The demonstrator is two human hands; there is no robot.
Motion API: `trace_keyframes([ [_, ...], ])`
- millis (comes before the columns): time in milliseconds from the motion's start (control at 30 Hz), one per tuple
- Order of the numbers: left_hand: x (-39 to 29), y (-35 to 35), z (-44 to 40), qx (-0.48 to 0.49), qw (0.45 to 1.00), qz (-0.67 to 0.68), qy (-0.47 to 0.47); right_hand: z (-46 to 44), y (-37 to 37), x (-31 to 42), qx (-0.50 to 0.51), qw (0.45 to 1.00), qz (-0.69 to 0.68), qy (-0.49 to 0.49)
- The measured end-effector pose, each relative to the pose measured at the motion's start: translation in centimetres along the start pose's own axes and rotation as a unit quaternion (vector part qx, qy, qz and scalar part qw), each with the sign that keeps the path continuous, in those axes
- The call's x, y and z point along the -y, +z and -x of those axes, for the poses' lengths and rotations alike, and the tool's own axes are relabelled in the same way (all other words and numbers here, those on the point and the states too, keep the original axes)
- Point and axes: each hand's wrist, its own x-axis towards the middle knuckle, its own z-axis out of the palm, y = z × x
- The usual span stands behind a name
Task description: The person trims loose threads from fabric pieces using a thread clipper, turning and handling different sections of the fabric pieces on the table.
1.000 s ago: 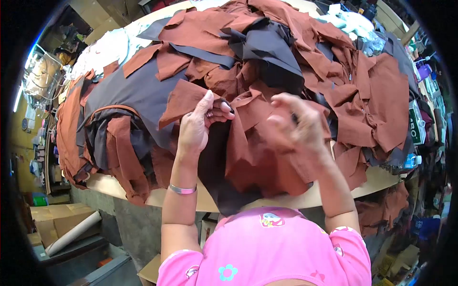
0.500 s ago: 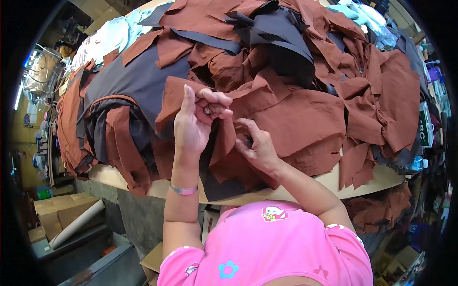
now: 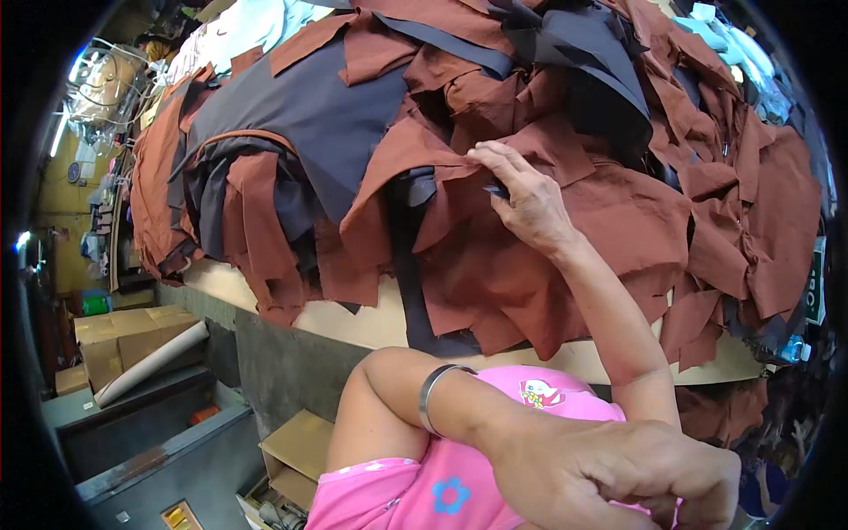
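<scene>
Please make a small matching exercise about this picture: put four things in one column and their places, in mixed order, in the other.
1. Right hand
2. Left hand
3. Silver-coloured bangle
4. Pale tube

A. Around the left forearm
B. Slanting in front of a cardboard box
C. At the reddish-brown fabric
D. At the lower right of the view, away from the fabric

Right pairs: 1-C, 2-D, 3-A, 4-B
</scene>
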Motion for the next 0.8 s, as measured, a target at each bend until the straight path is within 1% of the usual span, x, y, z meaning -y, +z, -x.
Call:
trace_keyframes([
  [33,-1.2,-0.3,0.6,0.021,0.998,-0.043,-0.051,0.1,0.3,-0.4,0.010,1.000,0.007,0.003],
  [67,-2.9,-0.8,0.6,0.055,0.986,-0.134,-0.086,0.2,0.6,-0.8,0.023,1.000,0.014,0.007],
  [100,-4.8,-1.5,0.4,0.089,0.963,-0.224,-0.119,0.5,1.2,-1.5,-0.012,1.000,0.015,-0.023],
  [167,-8.5,-2.7,0.7,0.157,0.887,-0.395,-0.183,0.8,1.0,-1.7,-0.028,0.999,0.008,-0.029],
  [200,-9.9,-3.3,1.9,0.120,0.758,-0.632,-0.107,1.1,0.8,-1.7,-0.038,0.999,0.005,-0.028],
  [233,-11.9,-4.2,2.5,0.026,0.579,-0.804,-0.130,1.4,0.3,-1.3,-0.057,0.998,-0.001,-0.038],
  [267,-13.8,-5.1,3.2,-0.048,0.362,-0.910,-0.197,1.7,-0.2,-1.2,-0.061,0.996,-0.051,-0.031],
  [300,-15.8,-6.6,2.8,-0.042,0.311,-0.930,-0.191,1.9,-0.7,-1.0,-0.082,0.994,-0.026,-0.061],
  [333,-17.0,-7.8,4.2,-0.094,0.268,-0.930,-0.235,1.7,-1.2,-0.8,-0.105,0.990,0.001,-0.093],
  [400,-19.2,-9.9,5.6,-0.074,0.205,-0.932,-0.289,2.0,-2.7,0.2,-0.131,0.984,0.004,-0.117],
  [467,-19.9,-10.2,6.2,-0.029,0.227,-0.914,-0.336,1.7,-4.5,1.0,-0.165,0.977,0.005,-0.137],
  [500,-19.8,-9.9,6.0,-0.082,0.286,-0.890,-0.346,1.2,-5.5,1.4,-0.210,0.962,0.002,-0.176],
  [533,-19.4,-8.9,5.6,-0.136,0.343,-0.860,-0.354,0.8,-6.4,1.2,-0.244,0.950,0.014,-0.193],
  [567,-18.9,-7.7,5.2,-0.188,0.397,-0.823,-0.359,0.7,-7.5,1.2,-0.256,0.947,-0.024,-0.191],
  [600,-17.9,-6.0,4.5,-0.231,0.422,-0.796,-0.367,0.5,-8.4,1.3,-0.269,0.943,-0.061,-0.188],
  [667,-16.9,-4.3,4.4,-0.174,0.449,-0.821,-0.308,0.4,-9.6,2.1,-0.262,0.933,-0.173,-0.178],
  [700,-16.5,-4.6,4.5,-0.166,0.513,-0.802,-0.257,0.6,-10.0,2.3,-0.231,0.931,-0.234,-0.158],
  [733,-16.0,-5.1,4.6,-0.158,0.572,-0.778,-0.204,0.9,-9.9,2.3,-0.230,0.926,-0.259,-0.152],
  [800,-15.4,-6.3,4.8,-0.134,0.664,-0.718,-0.159,1.2,-9.4,2.5,-0.227,0.912,-0.310,-0.143],
])
